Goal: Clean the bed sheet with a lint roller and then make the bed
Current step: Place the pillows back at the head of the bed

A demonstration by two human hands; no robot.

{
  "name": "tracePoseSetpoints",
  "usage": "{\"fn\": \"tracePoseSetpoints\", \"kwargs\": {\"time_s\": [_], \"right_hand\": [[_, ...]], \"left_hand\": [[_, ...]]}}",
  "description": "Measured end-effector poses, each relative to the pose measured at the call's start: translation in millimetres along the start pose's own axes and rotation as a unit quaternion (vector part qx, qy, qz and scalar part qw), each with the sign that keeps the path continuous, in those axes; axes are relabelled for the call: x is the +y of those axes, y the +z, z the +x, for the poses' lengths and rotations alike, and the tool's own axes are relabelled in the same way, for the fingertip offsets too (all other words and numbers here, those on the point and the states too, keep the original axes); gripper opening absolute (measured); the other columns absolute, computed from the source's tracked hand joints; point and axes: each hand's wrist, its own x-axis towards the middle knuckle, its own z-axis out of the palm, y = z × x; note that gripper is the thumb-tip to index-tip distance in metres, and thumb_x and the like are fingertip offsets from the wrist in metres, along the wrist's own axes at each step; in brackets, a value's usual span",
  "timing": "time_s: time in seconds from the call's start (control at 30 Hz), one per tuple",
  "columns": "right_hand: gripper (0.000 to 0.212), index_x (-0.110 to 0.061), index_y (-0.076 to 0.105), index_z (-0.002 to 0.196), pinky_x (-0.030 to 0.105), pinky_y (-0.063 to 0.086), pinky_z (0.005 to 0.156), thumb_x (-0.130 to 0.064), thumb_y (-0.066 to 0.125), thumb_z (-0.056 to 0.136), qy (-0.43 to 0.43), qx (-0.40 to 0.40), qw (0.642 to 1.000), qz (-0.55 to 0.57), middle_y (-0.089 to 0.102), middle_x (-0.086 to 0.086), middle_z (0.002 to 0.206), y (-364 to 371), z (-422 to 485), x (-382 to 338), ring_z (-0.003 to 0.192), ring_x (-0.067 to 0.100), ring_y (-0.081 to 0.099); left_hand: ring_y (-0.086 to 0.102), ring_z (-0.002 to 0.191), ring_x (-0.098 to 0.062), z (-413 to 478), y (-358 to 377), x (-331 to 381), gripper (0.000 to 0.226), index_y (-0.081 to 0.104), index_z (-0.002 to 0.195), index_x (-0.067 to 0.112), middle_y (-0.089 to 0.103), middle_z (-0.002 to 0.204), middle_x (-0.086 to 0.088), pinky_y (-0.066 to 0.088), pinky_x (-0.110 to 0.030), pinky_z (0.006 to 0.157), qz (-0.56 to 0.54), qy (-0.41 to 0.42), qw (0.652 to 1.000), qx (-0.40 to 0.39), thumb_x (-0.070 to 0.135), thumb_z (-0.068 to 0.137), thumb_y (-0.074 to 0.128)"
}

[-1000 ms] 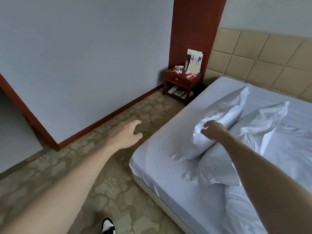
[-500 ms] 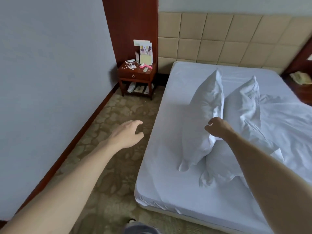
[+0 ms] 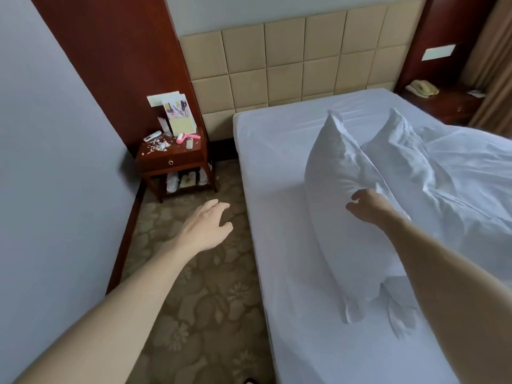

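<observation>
Right hand [image 3: 366,207] pinches a plump, creased white pillow [image 3: 332,173] on the smooth sheet [image 3: 277,195]; left hand [image 3: 205,228] loose above flowered carpet [image 3: 210,306].

Bed [image 3: 279,273] with white sheet. Pillow [image 3: 340,173] and second pillow [image 3: 401,151] on it, side by side, both up on edge. Crumpled duvet [image 3: 471,176] beside them. Bedside surface [image 3: 171,162] holds pink lint roller [image 3: 186,137], remote [image 3: 152,136], paper scraps [image 3: 160,145], upright cards [image 3: 177,115]. Patterned carpet floor [image 3: 210,300].

Bare left forearm [image 3: 124,300] and left hand [image 3: 205,230], bare right forearm [image 3: 443,273] and right hand [image 3: 370,207], dark shoe toe [image 3: 250,381] below
</observation>
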Motion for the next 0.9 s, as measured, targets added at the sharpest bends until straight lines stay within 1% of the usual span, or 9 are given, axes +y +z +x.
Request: {"fn": "tracePoseSetpoints", "kwargs": {"time_s": [0.07,0.17,0.33,0.43,0.53,0.67,0.8,0.9], "right_hand": [[0.05,-0.019,0.058,0.138,0.037,0.046,0.102,-0.035,0.062,0.091,0.011,0.004,1.0,-0.005,0.058,0.009,0.139,2,9,-18,0.127,0.032,0.054],[0.045,-0.019,0.06,0.135,0.036,0.048,0.1,-0.034,0.062,0.093,0.03,0.01,0.999,-0.013,0.06,0.008,0.136,1,16,-40,0.123,0.031,0.056],[0.044,-0.021,0.06,0.134,0.036,0.046,0.098,-0.036,0.061,0.092,0.086,0.035,0.995,-0.038,0.061,0.007,0.134,2,38,-64,0.124,0.029,0.055],[0.045,-0.019,0.058,0.136,0.035,0.045,0.099,-0.033,0.061,0.093,0.113,0.053,0.991,-0.04,0.06,0.008,0.137,6,56,-84,0.126,0.03,0.054],[0.045,-0.018,0.058,0.137,0.035,0.046,0.097,-0.031,0.059,0.094,0.146,0.085,0.985,-0.03,0.06,0.009,0.137,13,77,-102,0.126,0.031,0.054],[0.048,-0.019,0.054,0.14,0.034,0.046,0.094,-0.033,0.058,0.095,0.185,0.08,0.978,-0.048,0.06,0.009,0.136,28,91,-129,0.124,0.03,0.056],[0.047,-0.019,0.054,0.139,0.033,0.047,0.084,-0.032,0.057,0.094,0.229,0.079,0.968,-0.06,0.061,0.007,0.134,32,96,-140,0.122,0.029,0.057],[0.037,-0.015,0.06,0.126,0.032,0.044,0.075,-0.026,0.056,0.091,0.286,0.106,0.95,-0.061,0.061,0.009,0.127,26,104,-130,0.113,0.03,0.059]], "left_hand": [[0.025,0.152,-0.023,33,-11,-21,0.058,0.039,0.154,0.026,0.025,0.166,-0.004,0.03,-0.044,0.12,-0.001,0.008,1.0,0.001,0.039,0.1,0.052],[0.026,0.152,-0.025,77,-19,-36,0.059,0.038,0.155,0.024,0.025,0.166,-0.005,0.033,-0.047,0.119,0.006,0.043,0.999,-0.017,0.038,0.099,0.053],[0.025,0.152,-0.027,156,-29,-41,0.061,0.035,0.157,0.021,0.025,0.166,-0.006,0.028,-0.041,0.119,0.007,0.12,0.992,-0.044,0.038,0.1,0.052],[0.03,0.149,-0.026,208,-40,-49,0.06,0.037,0.156,0.017,0.032,0.163,-0.006,0.029,-0.037,0.117,0.011,0.174,0.983,-0.047,0.036,0.101,0.052],[0.03,0.149,-0.024,258,-54,-60,0.059,0.038,0.155,0.017,0.033,0.162,-0.004,0.03,-0.037,0.118,0.009,0.217,0.975,-0.051,0.034,0.101,0.052],[0.031,0.148,-0.024,323,-83,-65,0.057,0.039,0.155,0.015,0.034,0.161,-0.004,0.027,-0.035,0.12,0.007,0.266,0.961,-0.072,0.028,0.101,0.052],[0.034,0.147,-0.023,370,-91,-50,0.057,0.04,0.153,0.017,0.037,0.16,-0.002,0.031,-0.042,0.12,0.002,0.301,0.949,-0.089,0.029,0.1,0.053],[0.035,0.146,-0.023,400,-81,-21,0.055,0.042,0.152,0.018,0.039,0.159,-0.002,0.034,-0.042,0.118,0.016,0.354,0.928,-0.115,0.029,0.099,0.054]]}}
